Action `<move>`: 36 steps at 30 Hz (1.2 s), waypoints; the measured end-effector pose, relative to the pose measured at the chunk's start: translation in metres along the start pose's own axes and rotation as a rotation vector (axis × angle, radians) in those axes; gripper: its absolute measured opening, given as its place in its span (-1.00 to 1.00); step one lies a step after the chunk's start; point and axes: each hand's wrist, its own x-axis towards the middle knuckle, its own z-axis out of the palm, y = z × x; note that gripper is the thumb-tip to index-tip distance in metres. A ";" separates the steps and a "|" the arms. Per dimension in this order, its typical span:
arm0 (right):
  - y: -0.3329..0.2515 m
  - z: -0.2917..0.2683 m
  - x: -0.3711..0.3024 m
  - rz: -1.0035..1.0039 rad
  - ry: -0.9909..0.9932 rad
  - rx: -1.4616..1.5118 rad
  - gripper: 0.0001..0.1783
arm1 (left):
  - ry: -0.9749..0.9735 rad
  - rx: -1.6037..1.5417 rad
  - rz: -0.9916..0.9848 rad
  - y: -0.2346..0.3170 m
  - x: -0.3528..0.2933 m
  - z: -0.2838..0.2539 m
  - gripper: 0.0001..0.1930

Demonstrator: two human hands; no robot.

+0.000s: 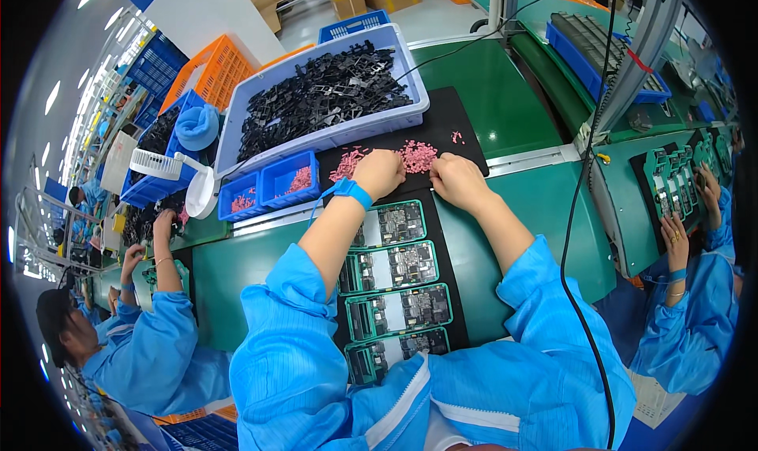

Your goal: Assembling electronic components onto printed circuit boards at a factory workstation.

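Nearby, bin (395,122) holds black parts (324,92); blue trays (294,199) hold pink bits (301,179); hands (380,173): grip unclear.

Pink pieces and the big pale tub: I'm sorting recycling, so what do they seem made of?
Pink pieces: probably rubber or plastic, too small to tell; evenly coloured, no metallic shine, fairly matte. Tub: likely rigid plastic, smooth, slightly glossy; moulded rim, rounded corners.

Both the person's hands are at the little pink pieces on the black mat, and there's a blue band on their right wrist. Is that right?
Not quite: the blue band is on the wrist of the left hand, not the right hand, as the head view shows. Both hands are at the little pink pieces on the black mat.
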 end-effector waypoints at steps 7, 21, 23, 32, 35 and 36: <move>0.000 0.001 -0.001 -0.016 0.004 -0.009 -0.94 | 0.070 -0.091 -0.105 0.001 -0.002 0.010 -0.90; -0.028 -0.014 -0.060 0.043 -0.051 0.098 -0.92 | 0.120 -0.153 -0.130 -0.001 -0.009 0.019 -0.95; -0.033 -0.013 -0.071 0.077 -0.076 0.126 -0.94 | 0.105 -0.172 -0.180 -0.001 -0.009 0.018 -0.95; -0.036 -0.004 -0.079 0.042 -0.026 0.145 -0.95 | 0.178 -0.218 -0.111 0.001 -0.009 0.023 -0.94; -0.036 -0.004 -0.080 0.025 -0.011 0.142 -0.95 | 0.174 -0.236 -0.110 -0.002 -0.005 0.022 -0.94; -0.036 -0.004 -0.080 0.025 -0.008 0.142 -0.95 | 0.151 -0.241 -0.107 -0.002 -0.003 0.022 -0.93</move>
